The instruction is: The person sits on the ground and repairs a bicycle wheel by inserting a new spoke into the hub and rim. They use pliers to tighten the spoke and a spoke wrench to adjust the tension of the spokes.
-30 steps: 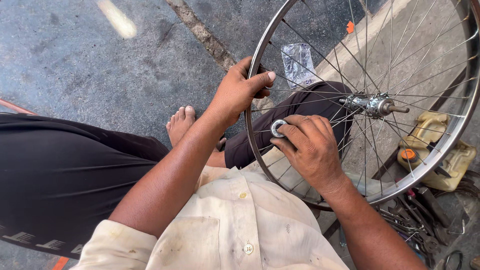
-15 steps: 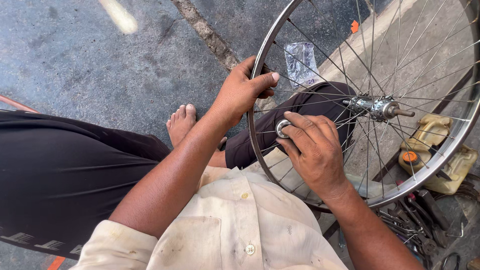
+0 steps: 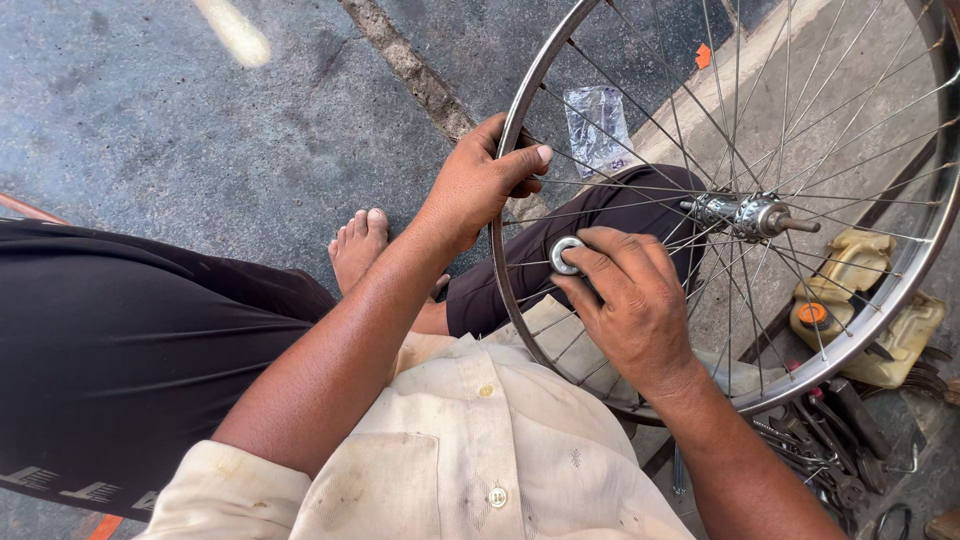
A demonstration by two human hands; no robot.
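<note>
A silver spoked bicycle wheel [image 3: 515, 95] stands upright in front of me, its metal hub and axle [image 3: 745, 213] at the centre. My left hand [image 3: 480, 185] grips the rim at its left side, thumb lying over the metal. My right hand [image 3: 625, 300] holds a small round metal spoke wrench [image 3: 566, 254] pressed on a spoke close to the rim, just below my left hand. My bent knee in dark trousers [image 3: 600, 225] sits behind the spokes.
A bare foot [image 3: 358, 245] rests on the grey concrete floor. A crumpled clear plastic wrapper [image 3: 597, 125] lies beyond the wheel. A yellowish jerrycan with an orange cap [image 3: 868, 300] and several dark hand tools [image 3: 835, 450] lie at the lower right.
The view has shifted slightly; the wheel and both hands sit a little to the right. My right hand has turned the round wrench slightly on the spoke.
</note>
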